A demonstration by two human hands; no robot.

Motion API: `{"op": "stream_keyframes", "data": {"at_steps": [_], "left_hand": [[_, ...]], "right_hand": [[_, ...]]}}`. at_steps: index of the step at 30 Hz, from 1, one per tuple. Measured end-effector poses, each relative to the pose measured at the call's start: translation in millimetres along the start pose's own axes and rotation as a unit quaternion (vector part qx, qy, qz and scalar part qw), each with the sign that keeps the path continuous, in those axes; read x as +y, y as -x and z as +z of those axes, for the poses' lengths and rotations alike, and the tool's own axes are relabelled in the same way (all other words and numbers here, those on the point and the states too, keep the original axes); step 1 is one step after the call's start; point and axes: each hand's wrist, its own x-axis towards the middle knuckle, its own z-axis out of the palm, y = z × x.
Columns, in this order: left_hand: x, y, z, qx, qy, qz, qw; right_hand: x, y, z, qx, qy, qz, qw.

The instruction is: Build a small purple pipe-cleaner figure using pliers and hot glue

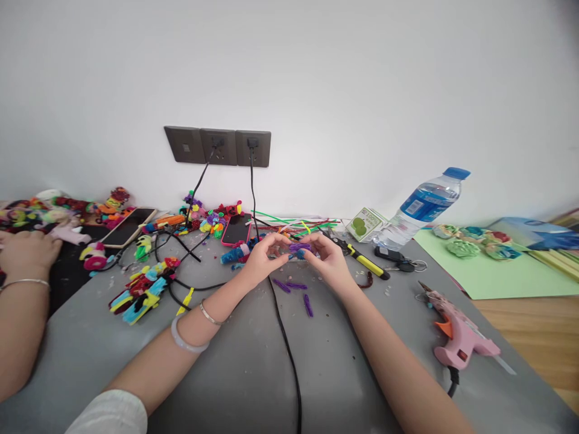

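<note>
Both hands meet above the middle of the grey table. Between the fingertips of my left hand (270, 255) and my right hand (327, 258) is a short purple pipe cleaner piece (299, 247), pinched from both sides. On the table just below lie loose purple pipe cleaner pieces, one of them upright in view (308, 305). A blue fuzzy piece (235, 253) rests beside my left hand. Yellow-handled pliers (368, 263) lie to the right of my right hand.
A pink glue gun (465, 337) lies at right, near a tilted water bottle (423, 205) and keys (400, 259). Black cables (284, 337) cross the table. Colourful pipe cleaner figures (145, 289) and phones (129, 228) fill the left. Another person's hand (29, 256) rests far left.
</note>
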Motion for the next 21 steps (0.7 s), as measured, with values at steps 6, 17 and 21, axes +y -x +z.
{"op": "stream_keyframes", "data": {"at_steps": [6,17,21], "left_hand": [[0.7,0.9,-0.5,0.002,-0.013,-0.017,1.000],[-1.6,0.8,-1.7,0.017,-0.015,-0.032,0.999],[-1.2,0.9,-1.0,0.028,-0.008,-0.030,0.999]], "right_hand": [[-2.6,0.6,-0.8,0.009,0.076,-0.026,0.997],[-3.1,1.6,-0.7,0.009,0.090,-0.038,0.995],[-1.1,1.5,-1.3,0.009,0.084,-0.028,0.996]]}}
